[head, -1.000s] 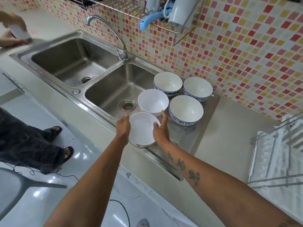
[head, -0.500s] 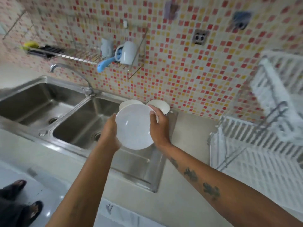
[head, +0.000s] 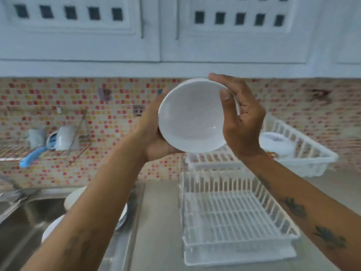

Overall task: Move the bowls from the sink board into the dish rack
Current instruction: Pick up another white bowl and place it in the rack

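Observation:
Both hands hold a plain white bowl (head: pixel 190 116) high in the air, its inside tilted toward me. My left hand (head: pixel 154 133) cups its lower left side and my right hand (head: pixel 240 118) grips its right rim. Below and to the right stands the white plastic dish rack (head: pixel 234 218) on the counter, its lower tray bare. The other bowls (head: pixel 75 196) remain on the sink board (head: pixel 134 212) at lower left, mostly hidden behind my left forearm.
A steel sink (head: pixel 21 222) lies at far left. A wall rack with cups (head: pixel 62 137) and a blue-handled tool hangs on the mosaic tiles. A white basket (head: pixel 304 151) holding white dishes sits behind the dish rack. White cupboards (head: pixel 175 30) hang overhead.
The bowl has been lifted off the sink board and carried up and to the right, above the dish rack. My view has swung up and right, away from the sink.

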